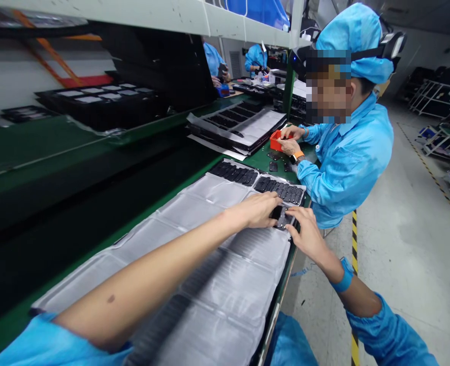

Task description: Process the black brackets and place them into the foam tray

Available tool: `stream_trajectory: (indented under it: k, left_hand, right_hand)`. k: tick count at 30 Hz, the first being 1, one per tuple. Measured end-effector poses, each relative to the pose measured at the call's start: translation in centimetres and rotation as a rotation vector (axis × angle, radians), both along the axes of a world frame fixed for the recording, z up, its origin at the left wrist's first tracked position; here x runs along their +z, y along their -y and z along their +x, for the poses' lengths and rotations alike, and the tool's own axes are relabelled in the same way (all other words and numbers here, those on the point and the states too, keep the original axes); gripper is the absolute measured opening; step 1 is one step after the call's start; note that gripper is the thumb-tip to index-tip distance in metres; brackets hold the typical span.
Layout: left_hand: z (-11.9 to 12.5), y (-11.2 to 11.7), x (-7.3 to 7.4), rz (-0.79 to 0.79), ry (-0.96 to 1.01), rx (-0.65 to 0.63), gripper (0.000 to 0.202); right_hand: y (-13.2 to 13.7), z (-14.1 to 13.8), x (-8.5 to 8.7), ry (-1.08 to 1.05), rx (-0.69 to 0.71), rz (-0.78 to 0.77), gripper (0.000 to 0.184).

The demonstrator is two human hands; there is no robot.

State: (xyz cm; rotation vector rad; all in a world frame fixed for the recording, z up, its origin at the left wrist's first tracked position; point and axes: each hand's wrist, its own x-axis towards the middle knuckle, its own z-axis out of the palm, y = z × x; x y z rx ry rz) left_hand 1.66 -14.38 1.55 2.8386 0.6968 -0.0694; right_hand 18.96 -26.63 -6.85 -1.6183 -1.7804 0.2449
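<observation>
Crowded table end, open aisle on the right

Silver-wrapped keyboard trays (225, 274) cover the table (4, 325) from the near end up to the left hand (257, 209), whose grip is on a small dark part (283, 218), and the right hand (304, 235), which touches it. Just beyond them a co-worker (347, 157) blocks the far end. A shelf (210, 20) overhangs the belt (57, 203). The floor (400, 254) to the right lies open.
</observation>
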Motion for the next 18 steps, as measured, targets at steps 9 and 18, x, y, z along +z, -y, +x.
stream_trajectory:
  k: [9, 18]
  left_hand:
    - [-3.8, -1.5, -0.9, -0.056, -0.005, 0.080, 0.043]
    - [-4.4, -2.7, -0.9, -0.091, 0.096, 0.042, 0.027]
  right_hand:
    - [-1.2, -0.7, 0.0, 0.023, 0.060, -0.027, 0.047]
    - [-1.1, -0.5, 0.7, 0.051, 0.100, -0.054, 0.058]
